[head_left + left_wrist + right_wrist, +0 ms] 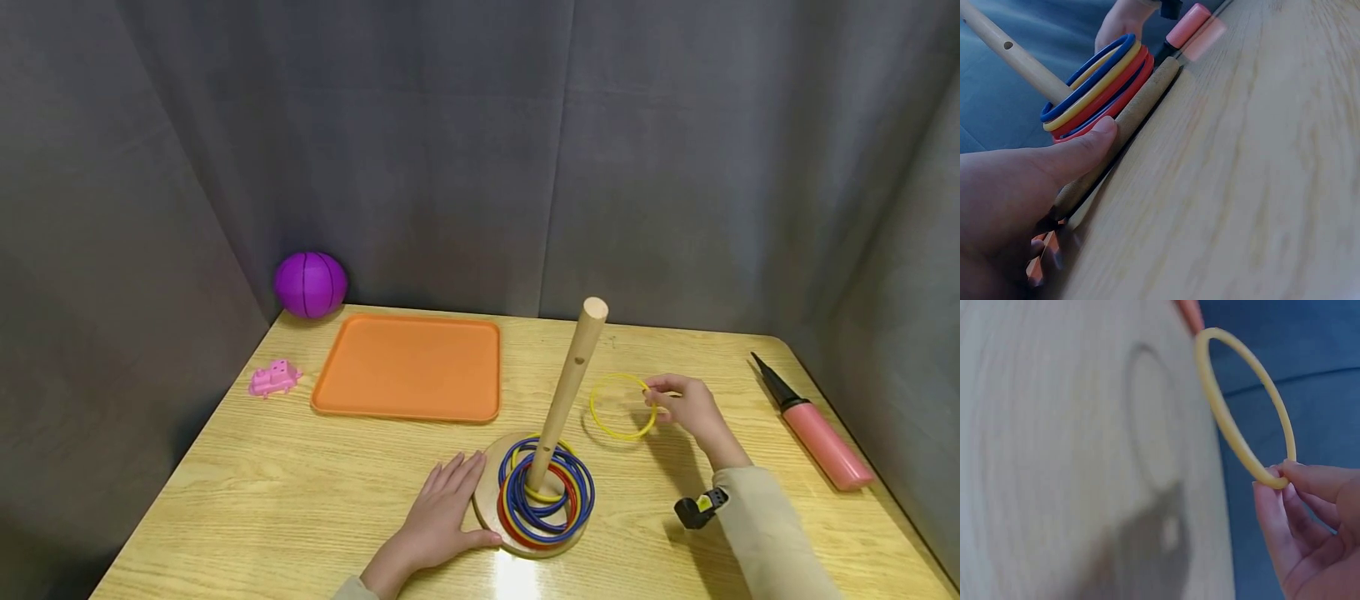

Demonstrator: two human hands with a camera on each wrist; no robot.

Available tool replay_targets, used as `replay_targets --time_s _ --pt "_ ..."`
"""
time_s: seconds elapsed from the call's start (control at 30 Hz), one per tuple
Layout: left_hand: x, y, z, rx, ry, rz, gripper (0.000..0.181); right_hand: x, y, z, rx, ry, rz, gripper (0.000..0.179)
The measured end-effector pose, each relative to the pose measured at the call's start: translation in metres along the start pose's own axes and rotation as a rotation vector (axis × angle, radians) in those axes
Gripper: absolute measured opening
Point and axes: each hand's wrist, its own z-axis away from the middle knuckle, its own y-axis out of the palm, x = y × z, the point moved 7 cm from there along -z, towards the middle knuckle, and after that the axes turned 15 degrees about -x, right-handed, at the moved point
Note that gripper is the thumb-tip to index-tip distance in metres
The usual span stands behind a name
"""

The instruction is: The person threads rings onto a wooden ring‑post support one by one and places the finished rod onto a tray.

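Note:
A round wooden base (487,483) carries an upright wooden peg (567,390), with several blue, red and yellow rings (585,492) lying loosely stacked around the peg's foot. My left hand (442,521) rests against the base's left edge, fingers straight and spread. Its thumb (1088,147) lies on the base's rim, close to the lowest red ring. To the right of the peg, my right hand (690,410) pinches a single yellow ring (1225,419) between thumb and fingertips. That ring is held above the table, its shadow on the wood.
An orange tray (408,367) lies at the back left of the table. Beside it are a pink toy (274,378) and a purple ball (311,285) at the corner. A pink hand pump (821,442) with a black nozzle lies along the right edge. Grey curtains (450,167) surround the table.

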Motion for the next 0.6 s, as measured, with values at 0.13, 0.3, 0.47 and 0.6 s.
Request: replay_targets --time_s 0.13,0.3,0.47,0.6 --pt "-0.001 -0.001 -0.001 -0.006 0.003 0.001 0.105 0.017 -0.005 0.003 -0.01 0.045 -0.179 0.041" --pt "-0.001 -0.001 -0.001 -0.005 0.004 0.002 0.105 0.051 -0.01 0.011 -0.009 0.124 -0.501 0.026" --pt "-0.001 0.0 0.0 -0.008 0.008 0.005 0.105 0.092 -0.013 0.023 0.042 0.144 -0.798 0.013" --pt "-0.001 -0.001 0.0 -0.01 0.007 0.007 0.105 0.122 -0.016 0.034 0.13 0.156 -1.061 0.02"
